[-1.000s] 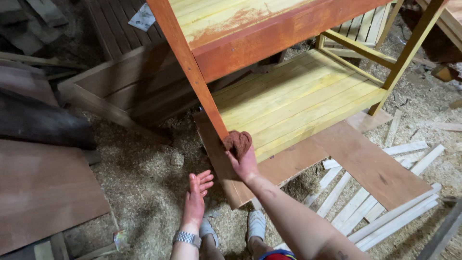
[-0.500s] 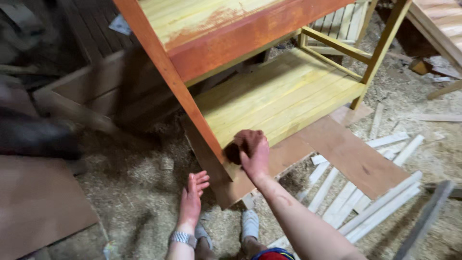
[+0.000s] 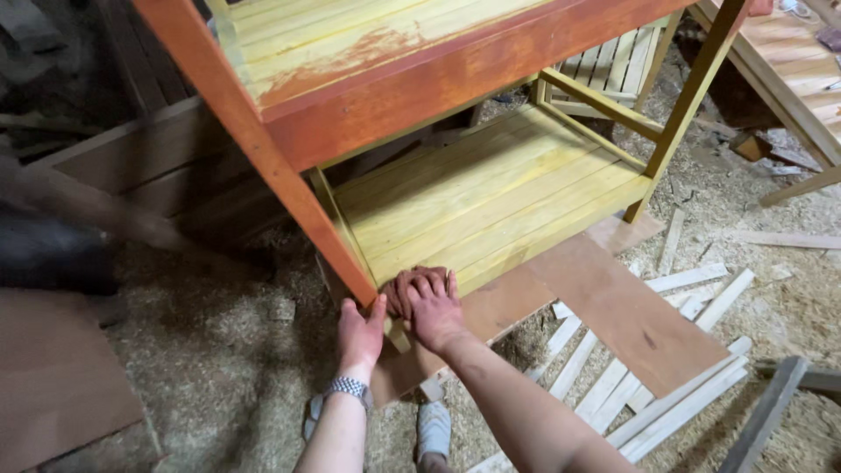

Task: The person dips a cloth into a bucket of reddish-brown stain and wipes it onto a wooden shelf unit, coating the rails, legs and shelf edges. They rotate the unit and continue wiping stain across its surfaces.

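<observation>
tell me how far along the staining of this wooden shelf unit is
Done: the near front leg and upper front rail are red-brown, with a smear on the top slats. In hand: the right hand presses a stained rag at the lower shelf's near corner, and the left hand braces the leg's foot. Left: the lower shelf and far legs are bare yellow.

Our right hand [image 3: 434,307] covers most of the brown pad [image 3: 399,289], so we cannot tell its full shape. The foot of the orange leg [image 3: 263,158] is hidden behind our left hand [image 3: 361,335]. The wooden rack [image 3: 491,188] is cut off by the top edge. The dark shape [image 3: 53,250] at far left is blurred beyond telling.
</observation>
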Motion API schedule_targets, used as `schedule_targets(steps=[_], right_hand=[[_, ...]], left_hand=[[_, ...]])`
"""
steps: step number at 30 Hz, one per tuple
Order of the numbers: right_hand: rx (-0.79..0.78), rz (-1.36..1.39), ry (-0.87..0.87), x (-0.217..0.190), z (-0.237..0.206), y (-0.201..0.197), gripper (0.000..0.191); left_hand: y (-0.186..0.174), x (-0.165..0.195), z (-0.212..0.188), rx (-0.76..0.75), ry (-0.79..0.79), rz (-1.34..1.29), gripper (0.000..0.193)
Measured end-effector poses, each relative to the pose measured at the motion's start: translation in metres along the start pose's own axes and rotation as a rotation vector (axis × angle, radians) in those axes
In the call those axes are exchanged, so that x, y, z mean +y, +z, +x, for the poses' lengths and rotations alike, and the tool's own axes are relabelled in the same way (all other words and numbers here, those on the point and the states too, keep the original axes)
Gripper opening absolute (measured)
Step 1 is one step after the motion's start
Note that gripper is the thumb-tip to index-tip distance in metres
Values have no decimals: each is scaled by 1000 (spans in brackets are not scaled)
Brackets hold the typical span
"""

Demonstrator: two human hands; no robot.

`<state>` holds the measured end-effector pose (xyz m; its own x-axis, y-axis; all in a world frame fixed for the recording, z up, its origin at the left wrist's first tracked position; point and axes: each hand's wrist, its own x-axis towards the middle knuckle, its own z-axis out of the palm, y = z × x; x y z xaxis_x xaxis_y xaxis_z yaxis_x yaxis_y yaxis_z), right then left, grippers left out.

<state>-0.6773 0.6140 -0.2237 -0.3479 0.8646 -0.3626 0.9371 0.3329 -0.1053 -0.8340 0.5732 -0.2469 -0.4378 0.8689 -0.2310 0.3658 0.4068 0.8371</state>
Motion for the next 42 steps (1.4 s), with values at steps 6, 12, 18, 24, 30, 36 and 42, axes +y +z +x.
schedule_targets(steps=[6, 12, 18, 24, 30, 36, 42], right_hand=[[-137, -209, -29, 60, 20, 6, 79], [118, -123, 194, 162, 38, -11, 85], [413, -32, 239, 149, 52, 32, 74], [520, 182, 62, 59, 34, 70, 57], [229, 843, 214, -22, 19, 53, 33], [66, 2047, 181, 15, 34, 46, 41], [-70, 2491, 303, 37, 11, 28, 42]], left_hand=[[-19, 36, -6, -92, -200, 362, 60], [-33, 47, -3, -150, -131, 508, 56], [-29, 31, 4, -153, -72, 503, 53], [-31, 36, 7, -123, -59, 485, 54], [-27, 36, 9, -136, -170, 323, 55], [15, -23, 28, -63, -6, 3, 60], [11, -42, 4, -116, -171, -302, 88]])
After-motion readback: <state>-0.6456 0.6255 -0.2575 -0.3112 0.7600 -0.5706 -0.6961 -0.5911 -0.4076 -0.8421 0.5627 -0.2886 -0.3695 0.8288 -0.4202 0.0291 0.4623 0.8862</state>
